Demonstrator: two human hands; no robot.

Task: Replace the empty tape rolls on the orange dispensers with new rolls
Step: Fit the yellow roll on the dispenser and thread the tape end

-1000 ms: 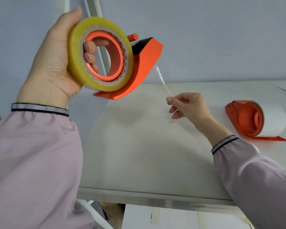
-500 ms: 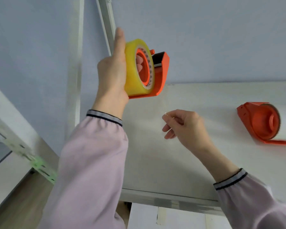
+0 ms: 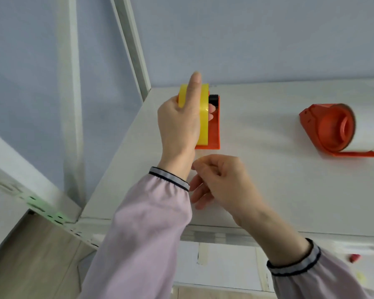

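My left hand (image 3: 179,119) grips the yellow-rolled dispenser (image 3: 212,126) near the shelf's (image 3: 268,190) left edge, my right hand (image 3: 220,182) pinched, contents indiscernible; the second dispenser (image 3: 324,128) by the right edge likely comes next.

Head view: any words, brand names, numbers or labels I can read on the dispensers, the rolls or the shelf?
None readable.
Yellow tape roll: no print visible.
Held orange dispenser: plain.
Second orange dispenser and its white roll: no markings.
White shelf: bare of text.
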